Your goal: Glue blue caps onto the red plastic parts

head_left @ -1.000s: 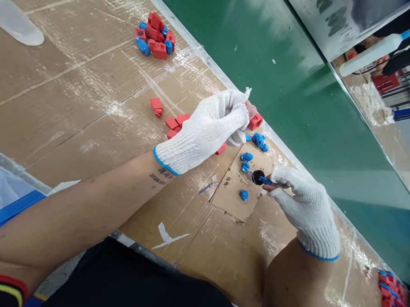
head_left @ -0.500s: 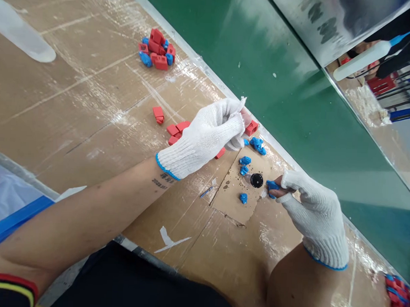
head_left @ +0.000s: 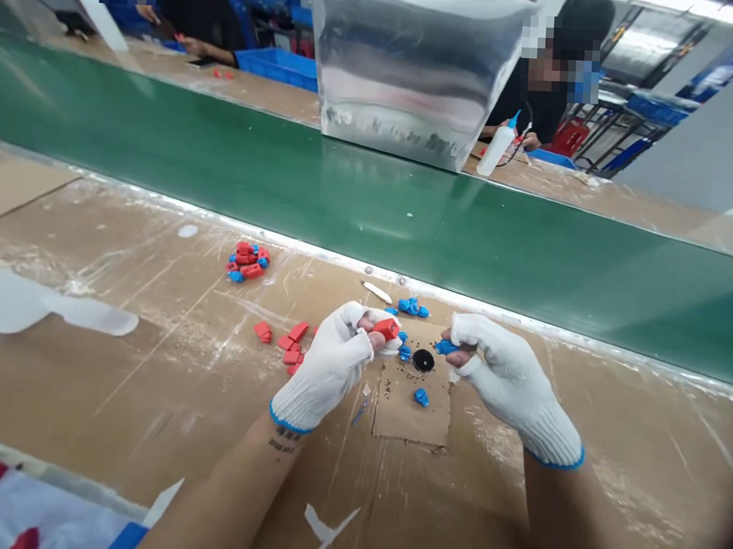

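Observation:
My left hand [head_left: 332, 366], in a white knit glove, pinches a small red plastic piece [head_left: 386, 329] between thumb and fingers. My right hand [head_left: 508, 378], also gloved, grips a small blue plastic piece [head_left: 444, 346] at its fingertips. Between the hands a round black cap [head_left: 423, 360] lies on a small cardboard square [head_left: 412, 406], with a loose blue piece [head_left: 421, 397] just below it. More blue pieces [head_left: 414, 307] lie beyond the hands, and loose red pieces [head_left: 290, 346] sit left of my left hand.
A pile of mixed red and blue pieces [head_left: 247, 262] lies further left on the taped cardboard bench. A green conveyor belt [head_left: 345, 201] runs along the far edge, with a shiny metal box [head_left: 412, 74] behind it. Other people work across the belt; one holds a white squeeze bottle [head_left: 497, 147].
The camera has tilted up, so the belt and the people opposite now show. My hands have come closer together over the cardboard square, each still holding its piece.

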The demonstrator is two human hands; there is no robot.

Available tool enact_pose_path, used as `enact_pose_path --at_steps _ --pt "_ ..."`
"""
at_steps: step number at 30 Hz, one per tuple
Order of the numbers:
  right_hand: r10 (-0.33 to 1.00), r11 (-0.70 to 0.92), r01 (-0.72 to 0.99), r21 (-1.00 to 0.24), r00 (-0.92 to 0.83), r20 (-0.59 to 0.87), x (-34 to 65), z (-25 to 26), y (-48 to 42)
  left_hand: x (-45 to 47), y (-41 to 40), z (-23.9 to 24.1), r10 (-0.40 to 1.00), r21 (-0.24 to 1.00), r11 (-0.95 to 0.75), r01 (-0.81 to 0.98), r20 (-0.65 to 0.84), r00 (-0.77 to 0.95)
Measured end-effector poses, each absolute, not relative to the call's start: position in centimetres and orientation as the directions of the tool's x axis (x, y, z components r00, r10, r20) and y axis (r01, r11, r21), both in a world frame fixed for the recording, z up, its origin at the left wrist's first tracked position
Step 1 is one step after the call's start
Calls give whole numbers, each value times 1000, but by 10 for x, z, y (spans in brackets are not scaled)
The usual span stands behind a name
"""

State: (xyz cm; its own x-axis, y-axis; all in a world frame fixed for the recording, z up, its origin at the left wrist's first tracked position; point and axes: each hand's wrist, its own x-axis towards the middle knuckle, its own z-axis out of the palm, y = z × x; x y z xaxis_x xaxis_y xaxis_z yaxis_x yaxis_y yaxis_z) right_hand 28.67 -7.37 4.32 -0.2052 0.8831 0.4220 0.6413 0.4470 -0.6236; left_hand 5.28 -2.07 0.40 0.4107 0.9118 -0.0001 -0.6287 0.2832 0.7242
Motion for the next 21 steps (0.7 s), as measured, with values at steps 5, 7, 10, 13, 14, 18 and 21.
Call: enact_pose_path --at_steps 5,7,10,13,14,18,21 --pt "873 462 581 -670 -161 461 280 53 -77 56 -24 4 900 730 269 -628 42 434" --pt "870 457 539 -707 -105 483 275 54 -79 57 -27 4 907 752 241 -613 51 419" --pt "861 466 458 -757 -37 508 264 51 -81 59 -36 4 925 791 174 -587 72 373" --pt "849 504 357 -787 -40 526 254 48 -84 61 -44 4 923 815 115 -568 123 364" --pt "848 511 331 -794 -45 527 252 47 -86 62 -47 4 919 818 98 -566 144 367" --pt "846 516 327 -791 -55 530 247 44 -89 64 -50 2 910 831 41 -555 199 365" --pt "827 546 350 -762 -76 558 246 43 -89 63 -50 0 905 825 8 -565 235 355"
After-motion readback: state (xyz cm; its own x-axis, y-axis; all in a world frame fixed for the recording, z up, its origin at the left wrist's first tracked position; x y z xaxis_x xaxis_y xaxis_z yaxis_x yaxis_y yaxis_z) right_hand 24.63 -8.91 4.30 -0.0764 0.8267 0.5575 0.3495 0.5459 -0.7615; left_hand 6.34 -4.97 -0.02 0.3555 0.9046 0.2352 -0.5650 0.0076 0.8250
